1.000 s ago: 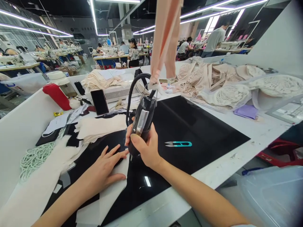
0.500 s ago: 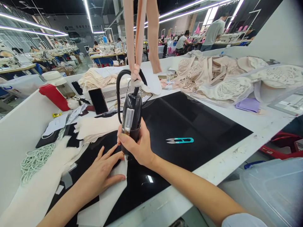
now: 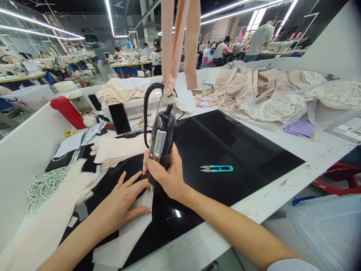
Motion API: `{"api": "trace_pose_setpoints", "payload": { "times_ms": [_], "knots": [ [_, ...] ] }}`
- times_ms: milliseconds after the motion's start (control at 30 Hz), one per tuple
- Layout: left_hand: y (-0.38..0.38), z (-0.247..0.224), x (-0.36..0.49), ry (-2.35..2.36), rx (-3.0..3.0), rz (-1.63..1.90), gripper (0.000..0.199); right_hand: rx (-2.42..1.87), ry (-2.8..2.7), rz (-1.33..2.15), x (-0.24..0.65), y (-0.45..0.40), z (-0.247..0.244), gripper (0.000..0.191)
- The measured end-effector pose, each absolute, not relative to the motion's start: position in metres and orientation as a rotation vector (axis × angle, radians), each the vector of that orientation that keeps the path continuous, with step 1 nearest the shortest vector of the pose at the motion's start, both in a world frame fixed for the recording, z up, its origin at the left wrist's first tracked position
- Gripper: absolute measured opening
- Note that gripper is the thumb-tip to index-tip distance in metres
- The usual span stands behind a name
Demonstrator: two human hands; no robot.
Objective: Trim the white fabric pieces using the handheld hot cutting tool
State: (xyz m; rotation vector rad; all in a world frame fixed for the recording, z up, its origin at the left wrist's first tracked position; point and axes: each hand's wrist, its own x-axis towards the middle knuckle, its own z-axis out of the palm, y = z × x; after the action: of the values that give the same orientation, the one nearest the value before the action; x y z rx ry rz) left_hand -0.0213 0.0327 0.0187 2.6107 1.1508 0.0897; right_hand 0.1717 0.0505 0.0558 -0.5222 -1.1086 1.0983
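My right hand (image 3: 166,173) is wrapped round a black, corded handheld power tool (image 3: 163,135), which hangs upright from pink fabric straps (image 3: 180,41). The tool's lower tip meets the edge of a piece of white fabric (image 3: 132,229) on the black glossy board (image 3: 225,139). My left hand (image 3: 128,201) lies flat with spread fingers, pressing that fabric down just left of the tip. The exact shape of the tip is hidden behind my fingers. Thread snips (image 3: 217,168) with turquoise handles lie to the right of my right hand.
Cream fabric pieces (image 3: 118,148) are stacked behind my left hand, beside a phone (image 3: 119,118). Pale green cord (image 3: 46,188) lies coiled at the left. Beige lace bra parts (image 3: 270,94) are heaped at the back right. People work at sewing machines beyond the table.
The whole scene has shifted slightly to the right as my head turned. The tool leans a little more to the right at its top. My left hand keeps its place on the fabric.
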Motion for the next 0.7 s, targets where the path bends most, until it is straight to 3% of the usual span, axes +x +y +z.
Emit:
{"api": "trace_pose_setpoints", "payload": {
  "times_ms": [167, 500, 700],
  "knots": [
    [0.033, 0.020, -0.021, 1.139, 2.625, 0.097, 0.053, -0.471, -1.103, 1.174, 0.172, 0.044, 0.052, 0.044],
    [0.033, 0.022, -0.018, 1.143, 2.622, 0.045, 0.051, -0.497, -1.087, 1.196, 0.171, 0.038, 0.051, 0.034],
    [0.033, 0.020, -0.021, 1.138, 2.625, 0.054, 0.066, -0.451, -1.097, 1.202, 0.173, 0.031, 0.047, 0.040]
  ]
}}
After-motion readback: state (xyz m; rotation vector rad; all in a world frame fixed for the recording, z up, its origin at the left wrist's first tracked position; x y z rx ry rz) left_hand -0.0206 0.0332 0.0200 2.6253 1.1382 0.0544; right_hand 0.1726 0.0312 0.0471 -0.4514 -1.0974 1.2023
